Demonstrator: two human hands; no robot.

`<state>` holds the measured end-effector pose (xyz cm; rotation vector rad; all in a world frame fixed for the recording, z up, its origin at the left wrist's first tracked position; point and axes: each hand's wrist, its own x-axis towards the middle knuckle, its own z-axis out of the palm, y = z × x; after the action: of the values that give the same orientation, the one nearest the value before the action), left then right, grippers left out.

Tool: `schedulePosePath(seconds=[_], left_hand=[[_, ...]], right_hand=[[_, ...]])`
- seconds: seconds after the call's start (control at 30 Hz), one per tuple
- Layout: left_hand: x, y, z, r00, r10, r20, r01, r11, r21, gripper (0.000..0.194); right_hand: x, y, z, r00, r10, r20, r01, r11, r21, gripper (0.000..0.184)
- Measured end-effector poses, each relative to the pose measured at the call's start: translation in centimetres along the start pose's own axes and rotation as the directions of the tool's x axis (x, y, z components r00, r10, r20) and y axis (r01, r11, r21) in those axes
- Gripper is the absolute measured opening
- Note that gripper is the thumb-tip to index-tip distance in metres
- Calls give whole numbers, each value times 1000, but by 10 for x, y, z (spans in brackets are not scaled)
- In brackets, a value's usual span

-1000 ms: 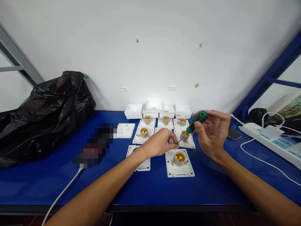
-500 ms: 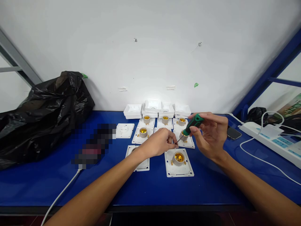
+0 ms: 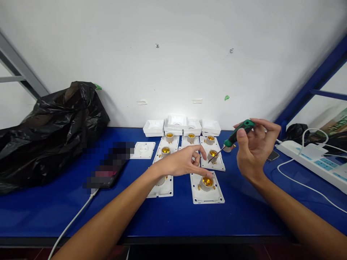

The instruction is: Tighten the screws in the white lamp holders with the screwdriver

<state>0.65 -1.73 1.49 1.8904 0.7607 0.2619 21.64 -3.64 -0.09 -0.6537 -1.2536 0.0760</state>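
Observation:
Several white square plates with brass-lined lamp sockets lie in rows on the blue table (image 3: pixel 244 213). My left hand (image 3: pixel 184 163) hovers over them with index finger and thumb stretched out, thumb tip beside the nearest socket plate (image 3: pixel 207 188); nothing shows in it. Its wrist covers part of another socket plate (image 3: pixel 162 186). My right hand (image 3: pixel 253 150) is raised to the right, closed round a green-handled screwdriver (image 3: pixel 238 133). The thin shaft slants down left, its tip just above a socket plate (image 3: pixel 213 159) in the middle row.
White covers (image 3: pixel 179 125) are stacked at the wall. A black plastic bag (image 3: pixel 48 126) fills the left side. A blurred phone (image 3: pixel 108 166) with a white cable (image 3: pixel 70 224) lies left of the plates. A power strip (image 3: pixel 311 159) and cords lie right; a dark phone (image 3: pixel 272 155) sits behind my right hand.
My left hand let go of its pinch at the screwdriver tip and spread its fingers. My right hand lifted the screwdriver up and to the right, drawing the tip away from my left hand.

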Motion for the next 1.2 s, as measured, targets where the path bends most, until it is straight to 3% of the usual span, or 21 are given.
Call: schedulePosePath(seconds=[0.13,0.27,0.47,0.67,0.97,1.2], left_hand=[[1,-4,0,990,-22,139,11,997,76,58],[5,-10,6,975,57,213,-78,993,92,55],[8,-12,12,972,95,214,-126,983,136,45],[7,-9,12,975,89,202,-125,977,173,50],[8,-8,15,979,86,186,-123,973,196,47],[8,-8,19,979,97,180,-135,968,212,52]], right_hand=[[3,4,-4,992,100,-71,-96,993,63,28],[-4,1,-2,986,163,-24,-159,981,106,29],[-20,-8,4,990,19,142,-23,999,24,27],[-24,-7,2,963,-92,253,84,995,44,37],[-25,-9,3,949,-140,281,118,989,92,45],[-22,-13,3,975,-97,201,88,995,53,36]])
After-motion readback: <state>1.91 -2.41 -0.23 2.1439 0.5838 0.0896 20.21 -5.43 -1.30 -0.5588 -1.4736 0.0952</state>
